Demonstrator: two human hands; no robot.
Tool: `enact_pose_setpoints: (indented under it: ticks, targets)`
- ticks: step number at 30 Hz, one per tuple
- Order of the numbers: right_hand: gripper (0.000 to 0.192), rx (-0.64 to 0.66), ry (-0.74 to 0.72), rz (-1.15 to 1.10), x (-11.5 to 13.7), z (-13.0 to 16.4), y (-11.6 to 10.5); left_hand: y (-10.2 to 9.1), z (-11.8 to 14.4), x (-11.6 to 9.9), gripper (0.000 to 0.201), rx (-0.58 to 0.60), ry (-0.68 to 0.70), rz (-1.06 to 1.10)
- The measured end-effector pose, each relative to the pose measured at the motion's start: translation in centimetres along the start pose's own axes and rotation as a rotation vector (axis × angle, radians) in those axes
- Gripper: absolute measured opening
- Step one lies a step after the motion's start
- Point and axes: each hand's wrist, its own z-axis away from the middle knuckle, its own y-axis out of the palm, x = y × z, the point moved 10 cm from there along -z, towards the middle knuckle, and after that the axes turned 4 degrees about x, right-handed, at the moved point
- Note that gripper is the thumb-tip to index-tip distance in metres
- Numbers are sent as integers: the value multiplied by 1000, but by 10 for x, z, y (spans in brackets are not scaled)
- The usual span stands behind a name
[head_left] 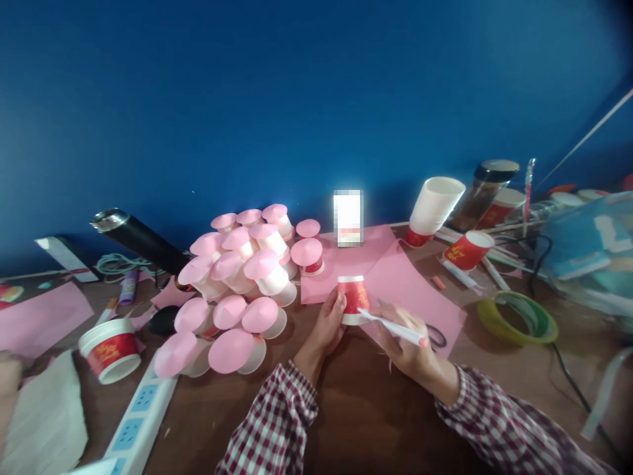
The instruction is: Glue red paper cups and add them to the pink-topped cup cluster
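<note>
My left hand (330,324) is wrapped round the side of a red paper cup (354,297) with a white band at each end. It seems to stand upside down, narrow end up. My right hand (408,343) grips a slim white pen (395,328) with an orange-red end. The pen's tip touches or nearly touches the cup's lower right side. Beside the right hand shows a dark loop (437,337), perhaps a scissors handle, partly hidden by the hand. Pink paper sheets (415,290) lie under and behind the right hand.
Left of my hands stand several paper cups topped with pink discs (231,351). A power strip (136,412), stacked cups (109,351) and a black flask (141,241) are further left. Yellow-green tape (517,318), a tall cup stack (435,204) and a lit phone-like screen (349,218) also stand about.
</note>
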Motion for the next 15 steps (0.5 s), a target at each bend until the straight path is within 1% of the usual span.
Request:
enact_pose_setpoints:
  ticks: [5, 10, 15]
  targets:
    - [13, 7, -4, -29, 4, -7, -5, -4, -1, 1, 43, -15, 11, -5]
    - [14, 26, 4, -39, 2, -5, -2, -2, -1, 0, 39, 5, 20, -4]
    - [17, 29, 8, -67, 1, -4, -2, -4, -1, 1, 36, -17, 14, -13]
